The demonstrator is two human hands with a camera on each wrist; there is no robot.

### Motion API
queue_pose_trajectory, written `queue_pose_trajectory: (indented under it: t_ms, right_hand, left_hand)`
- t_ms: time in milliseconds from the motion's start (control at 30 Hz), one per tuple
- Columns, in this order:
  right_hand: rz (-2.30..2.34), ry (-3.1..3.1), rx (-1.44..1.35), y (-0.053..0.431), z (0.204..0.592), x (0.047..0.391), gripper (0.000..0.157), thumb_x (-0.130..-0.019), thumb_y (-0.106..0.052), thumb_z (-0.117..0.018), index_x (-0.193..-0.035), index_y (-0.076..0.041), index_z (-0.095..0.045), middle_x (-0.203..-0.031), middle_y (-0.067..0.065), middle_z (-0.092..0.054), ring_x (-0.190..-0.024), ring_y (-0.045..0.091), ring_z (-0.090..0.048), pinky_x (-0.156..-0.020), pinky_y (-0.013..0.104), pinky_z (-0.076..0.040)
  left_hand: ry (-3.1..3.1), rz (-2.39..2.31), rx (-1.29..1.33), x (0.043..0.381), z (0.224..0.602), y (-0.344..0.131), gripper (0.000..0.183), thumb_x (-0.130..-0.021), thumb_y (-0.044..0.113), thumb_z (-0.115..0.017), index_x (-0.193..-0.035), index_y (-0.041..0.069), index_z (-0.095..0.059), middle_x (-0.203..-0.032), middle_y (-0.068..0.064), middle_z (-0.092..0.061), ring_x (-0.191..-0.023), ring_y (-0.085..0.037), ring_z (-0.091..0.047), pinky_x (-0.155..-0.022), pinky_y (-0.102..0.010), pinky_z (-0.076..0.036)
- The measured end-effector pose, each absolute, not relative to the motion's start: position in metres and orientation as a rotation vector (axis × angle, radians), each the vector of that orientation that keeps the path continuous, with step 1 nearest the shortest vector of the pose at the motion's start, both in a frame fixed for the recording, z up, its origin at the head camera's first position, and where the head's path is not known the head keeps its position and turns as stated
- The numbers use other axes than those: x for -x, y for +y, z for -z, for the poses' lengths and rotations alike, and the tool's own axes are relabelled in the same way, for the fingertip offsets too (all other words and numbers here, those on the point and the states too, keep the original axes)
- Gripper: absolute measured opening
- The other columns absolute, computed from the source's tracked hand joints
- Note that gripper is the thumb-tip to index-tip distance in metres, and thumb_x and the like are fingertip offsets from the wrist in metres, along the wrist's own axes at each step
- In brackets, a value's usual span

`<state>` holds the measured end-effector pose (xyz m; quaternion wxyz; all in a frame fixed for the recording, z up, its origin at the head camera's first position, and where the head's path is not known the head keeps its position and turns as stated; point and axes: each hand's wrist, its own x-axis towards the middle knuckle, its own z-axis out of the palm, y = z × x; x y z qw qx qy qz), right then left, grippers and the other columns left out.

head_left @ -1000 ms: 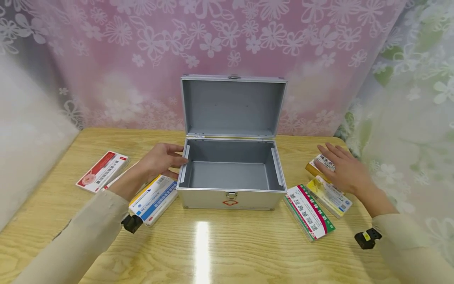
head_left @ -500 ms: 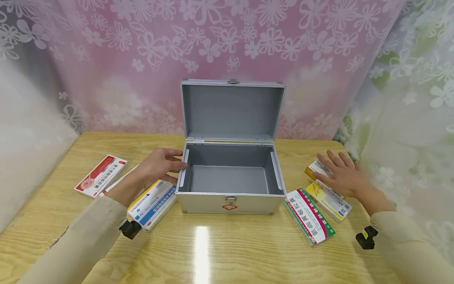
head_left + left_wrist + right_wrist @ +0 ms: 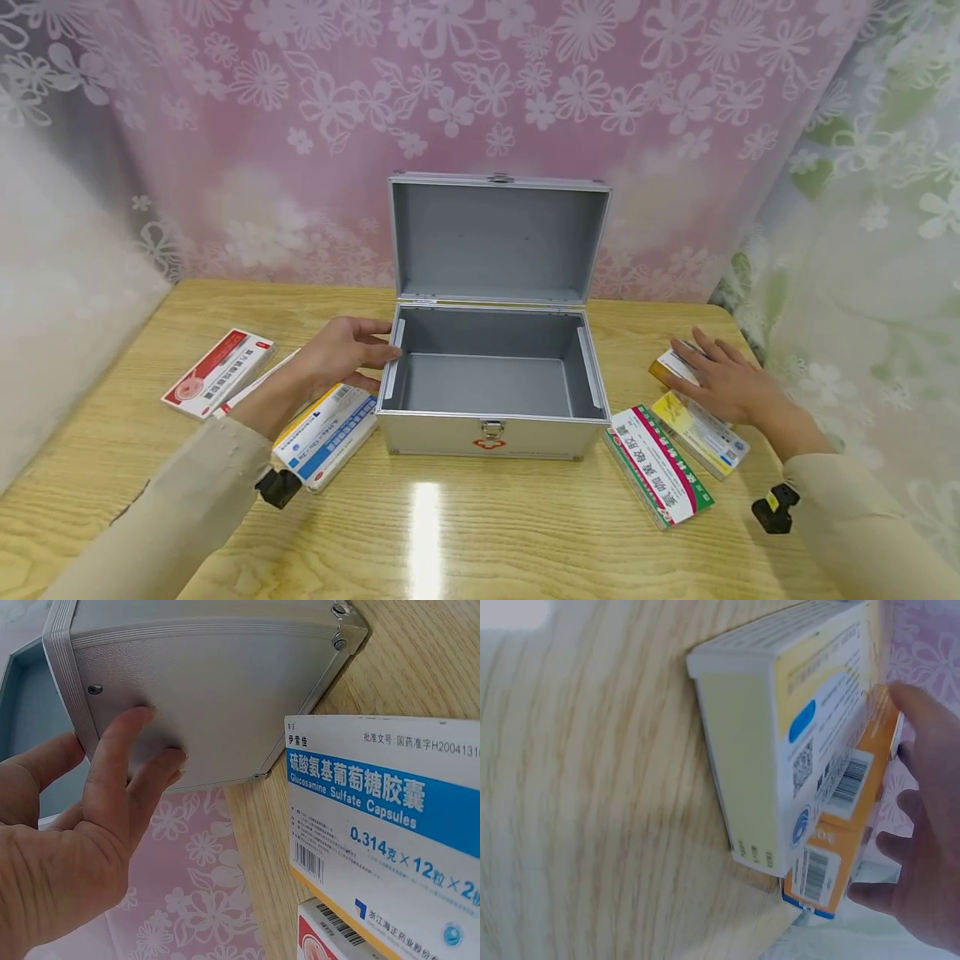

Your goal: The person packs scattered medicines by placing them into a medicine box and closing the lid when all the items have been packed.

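Note:
A silver metal first-aid box [image 3: 491,437] with a red cross stands on the table with its lid [image 3: 498,242] raised; its grey inside holds nothing. My left hand [image 3: 345,354] holds the left wall by the rim, thumb at the edge and fingers [image 3: 116,761] against the outer side. Over at the right, my right hand [image 3: 723,383] is spread palm down above an orange-and-white medicine box [image 3: 862,802], overlapping it in the head view. The right fingers are extended along that box. A yellow-and-white medicine box [image 3: 701,433] lies right in front of it.
A green, white and red medicine box [image 3: 660,467] lies right of the first-aid box. Left of it are a blue-and-white capsule box [image 3: 326,437], a red-and-white box [image 3: 217,373] and another partly under the left forearm. A flowered curtain [image 3: 337,167] hangs behind the table.
My right hand has settled slightly lower over the orange-and-white medicine box. The left hand stays on the first-aid box's rim; the head view has shifted a little.

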<state>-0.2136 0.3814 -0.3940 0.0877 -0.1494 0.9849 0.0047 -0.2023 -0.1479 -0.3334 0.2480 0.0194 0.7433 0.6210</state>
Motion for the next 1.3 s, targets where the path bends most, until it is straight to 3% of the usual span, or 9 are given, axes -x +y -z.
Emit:
queue_pose_trajectory:
  t_ms: [167,267,500,933,1167,1300]
  right_hand:
    - [0.06,2.878,0.424,0.382,0.393,0.21,0.071,-0.089,-0.058,-0.029,-0.144,-0.015,-0.012,-0.142,0.023,-0.013,-0.115,0.048,-0.033,-0.082,0.063,-0.029]
    - [0.083,2.856,0.422,0.384,0.393,0.208,0.071,-0.09,-0.057,-0.029,-0.144,-0.014,-0.01,-0.142,0.025,-0.012,-0.108,0.047,-0.042,-0.078,0.064,-0.032]
    - [0.172,2.827,0.431,0.386,0.389,0.21,0.072,-0.09,-0.054,-0.032,-0.142,-0.007,-0.016,-0.14,0.028,-0.012,-0.11,0.048,-0.04,-0.083,0.062,-0.03]
    - [0.277,2.808,0.41,0.389,0.383,0.208,0.074,-0.089,-0.054,-0.038,-0.142,-0.007,-0.017,-0.14,0.027,-0.014,-0.103,0.041,-0.05,-0.084,0.062,-0.029]
    - [0.388,2.832,0.374,0.392,0.386,0.216,0.077,-0.086,-0.052,-0.045,-0.142,-0.008,-0.016,-0.139,0.027,-0.016,-0.12,0.049,-0.021,-0.088,0.064,-0.022]
    - [0.483,2.848,0.359,0.393,0.38,0.218,0.076,-0.086,-0.05,-0.047,-0.142,-0.009,-0.016,-0.14,0.026,-0.016,-0.124,0.047,-0.015,-0.09,0.063,-0.019]
  left_hand:
    - [2.019,-1.691,-0.06,0.203,0.333,-0.147,0.056,-0.084,0.009,-0.061,-0.133,-0.001,-0.036,-0.123,-0.023,-0.045,-0.102,-0.033,-0.053,-0.067,-0.042,-0.051]
    - [2.023,-1.684,-0.058,0.203,0.334,-0.147,0.056,-0.084,0.009,-0.061,-0.133,-0.001,-0.036,-0.123,-0.023,-0.045,-0.104,-0.035,-0.052,-0.067,-0.042,-0.051]
    - [2.024,-1.69,-0.065,0.202,0.335,-0.147,0.056,-0.083,0.01,-0.061,-0.132,-0.001,-0.037,-0.123,-0.023,-0.045,-0.105,-0.037,-0.05,-0.067,-0.043,-0.051]
    - [2.022,-1.688,-0.054,0.204,0.333,-0.144,0.056,-0.083,0.011,-0.062,-0.132,0.0,-0.038,-0.124,-0.023,-0.044,-0.104,-0.035,-0.052,-0.067,-0.042,-0.051]
    - [2.024,-1.689,-0.057,0.203,0.335,-0.147,0.057,-0.083,0.013,-0.062,-0.133,0.002,-0.037,-0.121,-0.02,-0.047,-0.104,-0.036,-0.051,-0.067,-0.043,-0.051]
    - [2.024,-1.695,-0.051,0.202,0.336,-0.149,0.056,-0.083,0.013,-0.062,-0.133,0.002,-0.037,-0.123,-0.021,-0.045,-0.104,-0.036,-0.052,-0.068,-0.043,-0.051]
